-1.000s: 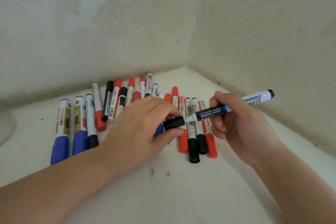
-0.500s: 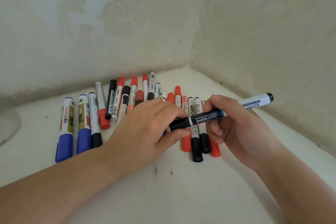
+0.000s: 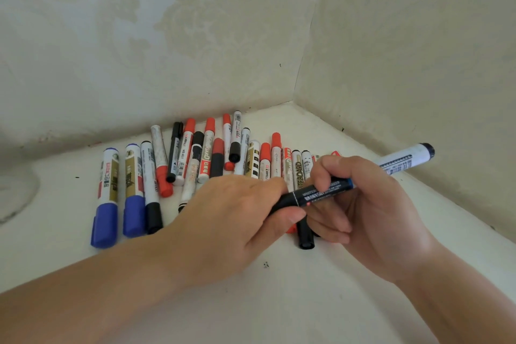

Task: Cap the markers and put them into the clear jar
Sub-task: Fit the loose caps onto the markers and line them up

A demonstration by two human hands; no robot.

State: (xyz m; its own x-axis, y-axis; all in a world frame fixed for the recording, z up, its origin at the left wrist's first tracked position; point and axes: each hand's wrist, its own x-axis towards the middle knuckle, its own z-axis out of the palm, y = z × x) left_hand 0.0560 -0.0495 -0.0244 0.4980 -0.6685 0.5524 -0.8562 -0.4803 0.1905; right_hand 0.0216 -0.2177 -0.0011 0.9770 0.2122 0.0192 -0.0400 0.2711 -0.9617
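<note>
My right hand (image 3: 374, 218) grips a black-and-white whiteboard marker (image 3: 402, 162) around its middle, holding it slanted above the surface. My left hand (image 3: 229, 220) pinches the black cap (image 3: 283, 202) between thumb and fingers, and the cap sits on the marker's tip, flush with the barrel. Behind and under my hands, several red, black and blue markers (image 3: 195, 159) lie side by side in a row on the white surface. Two large blue-capped markers (image 3: 107, 195) lie at the left end of the row. A rounded clear shape (image 3: 16, 190) shows at the left edge; I cannot tell what it is.
The white surface (image 3: 279, 301) ends in a corner between two pale patterned walls (image 3: 195, 36). The right wall runs close behind my right hand. A few small dark specks (image 3: 266, 264) mark the surface in front of my left hand.
A second ago the cap stood a little off the marker's white tip. My left hand has pushed it on, and the two hands have come together.
</note>
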